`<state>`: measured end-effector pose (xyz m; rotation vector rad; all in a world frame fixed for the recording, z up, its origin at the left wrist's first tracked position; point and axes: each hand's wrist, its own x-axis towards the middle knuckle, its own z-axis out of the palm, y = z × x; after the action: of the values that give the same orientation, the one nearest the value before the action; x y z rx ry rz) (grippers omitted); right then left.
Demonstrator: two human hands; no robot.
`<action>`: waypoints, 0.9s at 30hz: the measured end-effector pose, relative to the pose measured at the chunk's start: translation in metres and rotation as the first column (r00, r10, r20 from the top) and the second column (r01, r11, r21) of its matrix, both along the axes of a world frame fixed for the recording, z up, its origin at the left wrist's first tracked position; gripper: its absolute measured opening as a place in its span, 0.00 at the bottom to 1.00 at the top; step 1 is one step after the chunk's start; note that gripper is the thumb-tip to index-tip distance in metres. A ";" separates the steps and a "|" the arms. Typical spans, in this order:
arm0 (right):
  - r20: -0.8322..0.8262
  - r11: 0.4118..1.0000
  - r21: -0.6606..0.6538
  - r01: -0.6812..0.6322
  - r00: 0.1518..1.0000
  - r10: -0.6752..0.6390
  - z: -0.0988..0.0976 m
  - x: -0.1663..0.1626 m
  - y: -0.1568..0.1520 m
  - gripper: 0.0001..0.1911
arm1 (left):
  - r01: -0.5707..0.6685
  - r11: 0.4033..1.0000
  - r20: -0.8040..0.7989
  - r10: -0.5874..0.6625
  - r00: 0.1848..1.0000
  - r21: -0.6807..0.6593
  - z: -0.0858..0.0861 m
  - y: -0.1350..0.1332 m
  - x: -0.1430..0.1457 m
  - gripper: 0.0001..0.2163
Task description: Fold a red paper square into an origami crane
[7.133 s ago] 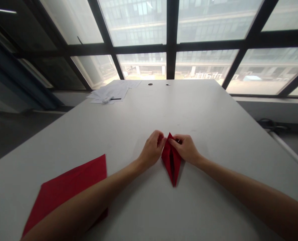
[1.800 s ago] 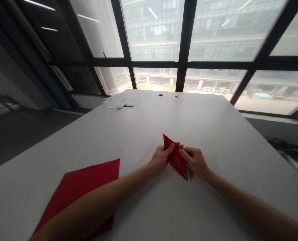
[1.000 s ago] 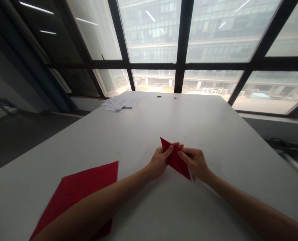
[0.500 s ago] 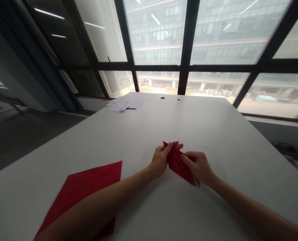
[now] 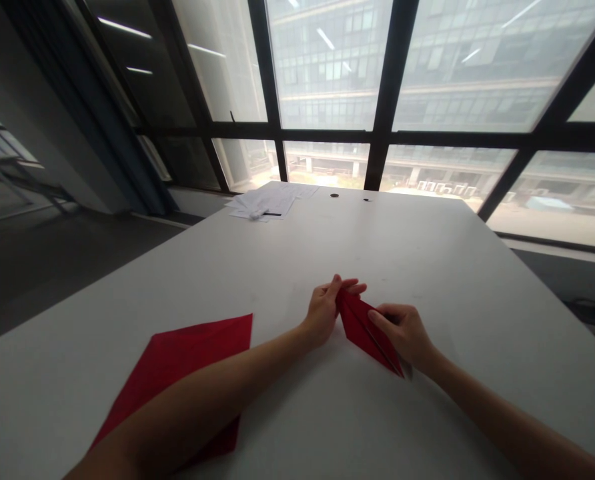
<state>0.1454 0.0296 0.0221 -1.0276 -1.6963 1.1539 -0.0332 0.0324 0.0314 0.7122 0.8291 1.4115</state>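
Observation:
A small folded piece of red paper (image 5: 370,337) is held between both hands just above the table, its pointed end slanting down toward me on the right. A dark slit or fold line runs along its length. My left hand (image 5: 325,310) grips the upper left end, with the thumb over the paper and the fingers behind it. My right hand (image 5: 405,333) pinches the paper's right edge between thumb and fingers. Under and beside my left forearm, a larger sheet of red paper (image 5: 177,360) lies on the table, partly covered by the arm.
The white table (image 5: 297,260) reaches away toward large windows (image 5: 327,73) with dark frames. At its far left lie several white papers (image 5: 272,200) with a crumpled piece on them. Two small dark round spots sit near the far edge. A blue curtain (image 5: 92,113) hangs at left.
My view has shifted slightly left. The left thumb has moved up at the paper's top corner, which now sits under the thumb. Both hands still hold the folded red paper.

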 end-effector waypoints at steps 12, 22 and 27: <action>-0.182 0.970 -0.088 0.228 0.953 -0.241 -0.003 0.005 0.012 0.17 | 0.212 0.972 -0.241 -0.184 0.953 0.097 -0.006 -0.003 0.004 0.18; 0.033 0.991 0.018 0.134 0.990 -0.134 -0.001 0.015 0.027 0.14 | -0.050 0.879 -0.704 0.413 0.578 0.475 -0.008 -0.003 -0.006 0.26; 0.269 0.989 0.133 -0.064 0.963 0.026 -0.005 0.026 0.036 0.09 | 0.497 0.627 -0.795 0.539 0.279 0.599 -0.004 -0.013 -0.004 0.12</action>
<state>0.1714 0.0652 0.0173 -1.0989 -1.9914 0.9396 -0.0369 0.0194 0.0272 2.5516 1.0864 1.1906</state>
